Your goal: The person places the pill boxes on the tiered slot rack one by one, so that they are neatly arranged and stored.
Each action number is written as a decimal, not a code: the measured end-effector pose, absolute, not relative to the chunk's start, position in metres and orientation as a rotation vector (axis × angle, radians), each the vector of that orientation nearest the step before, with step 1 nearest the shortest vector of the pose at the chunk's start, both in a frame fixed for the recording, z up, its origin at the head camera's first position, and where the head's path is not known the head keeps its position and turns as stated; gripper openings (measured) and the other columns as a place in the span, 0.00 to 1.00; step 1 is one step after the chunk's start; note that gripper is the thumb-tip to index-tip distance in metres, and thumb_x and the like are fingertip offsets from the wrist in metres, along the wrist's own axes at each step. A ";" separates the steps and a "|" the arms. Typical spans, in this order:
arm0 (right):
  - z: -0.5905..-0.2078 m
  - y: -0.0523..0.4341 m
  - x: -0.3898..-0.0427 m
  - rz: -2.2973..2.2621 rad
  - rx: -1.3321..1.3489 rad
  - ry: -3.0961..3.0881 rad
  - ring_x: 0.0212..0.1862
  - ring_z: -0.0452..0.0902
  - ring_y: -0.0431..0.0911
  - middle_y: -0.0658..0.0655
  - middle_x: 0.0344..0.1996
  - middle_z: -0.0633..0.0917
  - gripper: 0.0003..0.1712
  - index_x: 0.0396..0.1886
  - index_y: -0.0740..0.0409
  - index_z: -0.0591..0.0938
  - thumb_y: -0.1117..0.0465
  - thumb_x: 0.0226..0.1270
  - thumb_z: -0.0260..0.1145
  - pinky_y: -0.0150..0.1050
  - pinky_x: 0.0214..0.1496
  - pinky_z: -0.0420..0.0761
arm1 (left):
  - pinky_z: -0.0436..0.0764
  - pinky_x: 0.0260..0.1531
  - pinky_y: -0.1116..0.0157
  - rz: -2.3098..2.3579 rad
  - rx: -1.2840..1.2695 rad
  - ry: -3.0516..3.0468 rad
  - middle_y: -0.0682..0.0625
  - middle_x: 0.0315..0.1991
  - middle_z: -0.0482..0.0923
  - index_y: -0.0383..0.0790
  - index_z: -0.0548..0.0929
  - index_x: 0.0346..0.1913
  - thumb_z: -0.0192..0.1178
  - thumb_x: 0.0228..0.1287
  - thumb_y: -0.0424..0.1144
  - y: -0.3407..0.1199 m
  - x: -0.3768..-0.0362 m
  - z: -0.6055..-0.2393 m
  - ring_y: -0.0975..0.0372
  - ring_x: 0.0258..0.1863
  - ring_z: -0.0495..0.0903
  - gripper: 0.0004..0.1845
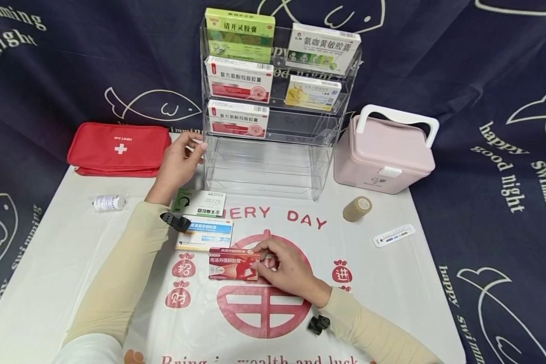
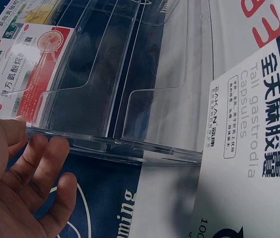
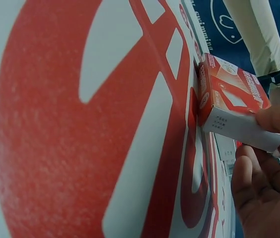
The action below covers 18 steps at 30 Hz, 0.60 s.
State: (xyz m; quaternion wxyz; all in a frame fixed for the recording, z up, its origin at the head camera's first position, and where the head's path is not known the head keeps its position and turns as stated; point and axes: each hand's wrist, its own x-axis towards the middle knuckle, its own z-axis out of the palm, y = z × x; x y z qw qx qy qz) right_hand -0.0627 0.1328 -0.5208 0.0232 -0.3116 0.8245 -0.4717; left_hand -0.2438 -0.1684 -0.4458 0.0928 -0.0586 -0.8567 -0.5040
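a white printed mat (image 1: 391, 283) with red characters is spread over a dark blue cloth (image 1: 496, 212) patterned with fish outlines and white lettering. at the mat's far edge a clear acrylic rack (image 1: 273, 101) is stood, with boxed medicines held in its upper tiers and its lowest tier bare. a red first-aid pouch (image 1: 118, 149) is laid to the rack's left, a pink case (image 1: 384, 151) to its right, and a tan bandage roll (image 1: 357, 208) and a strip thermometer (image 1: 393, 235) are set near the case. a small white bottle (image 1: 109, 202) is laid on the mat's left side.

the red box (image 1: 233, 263) is pinched at its right end by the right hand (image 1: 286, 268), on the mat's red emblem. the box's white end flap, gripped between thumb and fingers, is shown only from the right wrist, where the box (image 3: 229, 99) is seen lifted at one end. a blue-and-white box (image 1: 205, 233) and a green-and-white box (image 1: 199, 202) are laid just behind it.

the left hand (image 1: 179, 162) is kept relaxed, holding nothing; from the left wrist its fingers (image 2: 40, 158) are seen just beside the rack's bottom rim (image 2: 115, 144), whether touching cannot be told.

bare mat is left to the right and front of the red box.
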 end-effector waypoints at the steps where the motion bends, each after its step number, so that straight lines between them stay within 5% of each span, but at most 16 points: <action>1: -0.521 0.133 -0.062 -1.464 -0.968 2.550 0.27 0.75 0.46 0.46 0.33 0.80 0.15 0.51 0.48 0.79 0.60 0.68 0.72 0.33 0.28 0.76 | 0.74 0.32 0.67 -1.498 -0.174 -2.542 0.42 0.40 0.79 0.38 0.77 0.57 0.59 0.76 0.44 -0.168 -0.244 -0.446 0.49 0.33 0.85 0.16; 18: -0.521 0.133 -0.064 -1.469 -1.076 2.683 0.28 0.71 0.44 0.40 0.38 0.80 0.18 0.49 0.47 0.81 0.63 0.62 0.76 0.33 0.28 0.72 | 0.74 0.32 0.67 -1.501 -0.170 -2.547 0.42 0.41 0.79 0.38 0.77 0.58 0.58 0.77 0.45 -0.168 -0.243 -0.446 0.44 0.35 0.85 0.16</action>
